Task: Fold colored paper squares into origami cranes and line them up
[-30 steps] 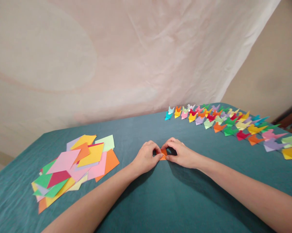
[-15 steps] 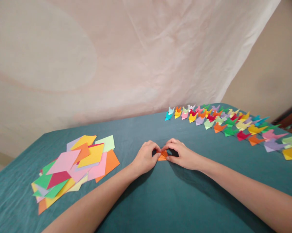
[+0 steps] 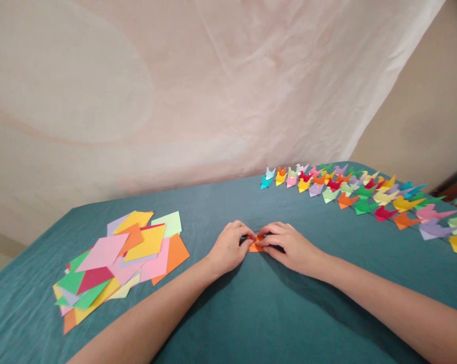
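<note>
A small folded orange paper (image 3: 255,246) lies on the teal tablecloth (image 3: 251,313) in the middle of the view. My left hand (image 3: 230,247) pinches its left side with curled fingers. My right hand (image 3: 287,245) presses down on its right side, fingers flattened over it. Most of the paper is hidden under the fingertips of both hands.
A loose pile of coloured square paper sheets (image 3: 118,258) lies to the left. Several folded paper figures in many colours (image 3: 365,194) stand in rows at the far right. A cream cloth backdrop (image 3: 194,91) hangs behind the table.
My right hand's fingers have lowered and flattened onto the orange paper, covering more of it. The left hand has stayed in place.
</note>
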Demonstrator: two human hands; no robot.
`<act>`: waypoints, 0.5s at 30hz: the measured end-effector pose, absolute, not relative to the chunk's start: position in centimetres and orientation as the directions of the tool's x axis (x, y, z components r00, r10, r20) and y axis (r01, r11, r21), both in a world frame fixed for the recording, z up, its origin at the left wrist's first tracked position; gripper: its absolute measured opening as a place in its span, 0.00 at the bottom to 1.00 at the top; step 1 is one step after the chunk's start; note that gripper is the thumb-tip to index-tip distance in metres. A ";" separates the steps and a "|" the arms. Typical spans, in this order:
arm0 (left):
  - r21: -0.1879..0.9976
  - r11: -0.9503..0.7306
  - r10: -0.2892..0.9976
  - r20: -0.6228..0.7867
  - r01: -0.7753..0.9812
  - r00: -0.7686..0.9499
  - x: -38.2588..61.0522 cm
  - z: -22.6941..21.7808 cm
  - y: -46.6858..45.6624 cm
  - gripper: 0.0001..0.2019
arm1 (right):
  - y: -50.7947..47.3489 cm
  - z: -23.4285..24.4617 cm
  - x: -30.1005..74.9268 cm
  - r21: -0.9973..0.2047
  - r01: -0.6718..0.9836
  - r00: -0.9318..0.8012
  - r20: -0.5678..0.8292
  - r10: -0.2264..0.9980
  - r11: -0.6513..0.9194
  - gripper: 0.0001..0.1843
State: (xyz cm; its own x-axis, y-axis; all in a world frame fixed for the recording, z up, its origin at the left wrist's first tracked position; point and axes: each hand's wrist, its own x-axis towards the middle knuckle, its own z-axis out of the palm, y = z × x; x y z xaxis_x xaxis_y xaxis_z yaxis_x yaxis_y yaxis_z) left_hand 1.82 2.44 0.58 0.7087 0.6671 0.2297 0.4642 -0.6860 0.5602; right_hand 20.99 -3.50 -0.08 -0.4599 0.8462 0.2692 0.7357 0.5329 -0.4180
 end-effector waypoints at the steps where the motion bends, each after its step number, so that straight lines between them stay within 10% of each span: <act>1: 0.561 -0.686 0.666 0.229 0.463 0.710 1.8 0.6 2.5 0.07 | -3.6 0.1 20.9 -0.375 0.744 -0.484 0.269 0.833 0.553 0.11; 15: 0.504 -0.722 0.643 0.236 0.474 0.729 1.2 0.8 2.4 0.07 | -5.1 1.0 21.0 -0.086 0.735 -0.651 0.187 0.735 0.673 0.22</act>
